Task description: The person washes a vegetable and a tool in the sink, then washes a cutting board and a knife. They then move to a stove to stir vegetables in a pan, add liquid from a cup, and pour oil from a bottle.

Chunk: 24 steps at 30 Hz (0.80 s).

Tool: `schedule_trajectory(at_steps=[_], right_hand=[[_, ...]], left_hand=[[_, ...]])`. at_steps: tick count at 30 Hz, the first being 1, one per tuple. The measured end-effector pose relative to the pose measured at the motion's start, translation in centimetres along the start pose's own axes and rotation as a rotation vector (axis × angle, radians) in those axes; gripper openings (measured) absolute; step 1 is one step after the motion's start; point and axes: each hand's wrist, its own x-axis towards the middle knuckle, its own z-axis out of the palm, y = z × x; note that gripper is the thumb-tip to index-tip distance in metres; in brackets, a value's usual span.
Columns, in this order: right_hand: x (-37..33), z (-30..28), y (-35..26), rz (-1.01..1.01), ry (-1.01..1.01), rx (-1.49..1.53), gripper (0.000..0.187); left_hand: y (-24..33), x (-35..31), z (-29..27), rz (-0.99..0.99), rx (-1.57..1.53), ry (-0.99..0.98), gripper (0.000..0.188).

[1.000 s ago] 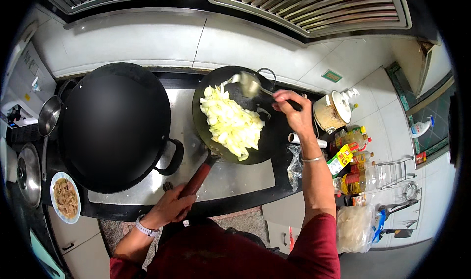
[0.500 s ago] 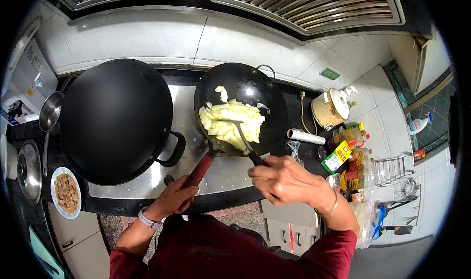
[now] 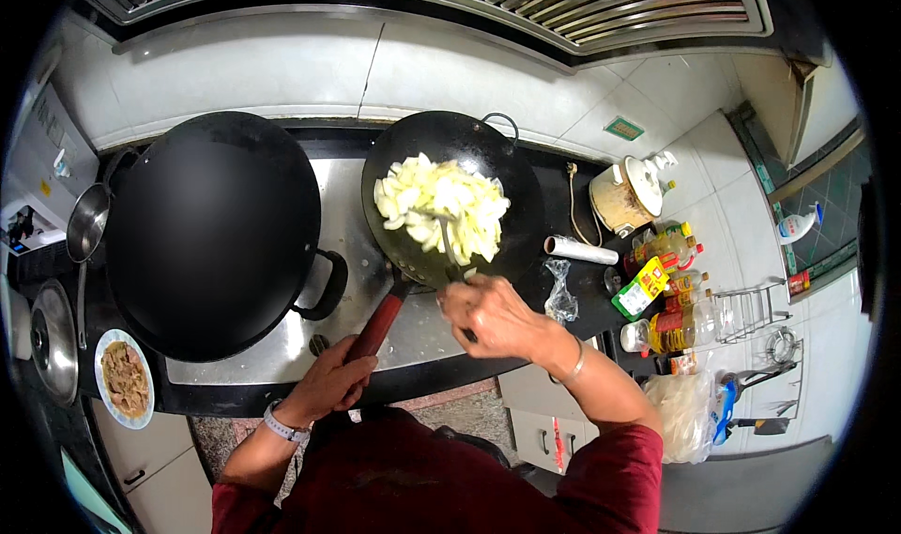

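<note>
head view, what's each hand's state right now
Left hand: closed, holding the red wok handle.
Right hand: closed, holding a metal cooking utensil.

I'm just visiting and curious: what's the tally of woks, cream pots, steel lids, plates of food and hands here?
Woks: 2 (left wok, right wok)
Cream pot: 1
Steel lid: 1
Plate of food: 1
Hands: 2 (left hand, right hand)
Total: 7

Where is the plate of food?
In the head view's lower left, the plate of food sits just right of the metal lid, below-left of the large black wok.
</note>
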Motion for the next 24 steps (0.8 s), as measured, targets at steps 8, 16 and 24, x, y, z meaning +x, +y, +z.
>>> schedule_trajectory(at_steps=[8,16,24], right_hand=[[-1.6,-4.4,3.5,0.348,0.508,0.3,0.008],[-6.0,-8.7,8.6,1.091,0.958,0.682,0.023],[-3.4,1.2,13.9,0.808,1.185,1.361,0.014]], left_hand=[[-0.1,0.2,-0.1,0.007,-0.018,0.023,0.024],[0.0,-0.1,-0.2,-0.017,-0.019,0.022,0.031],[1.7,-0.6,0.4,-0.057,0.082,0.044,0.029]])
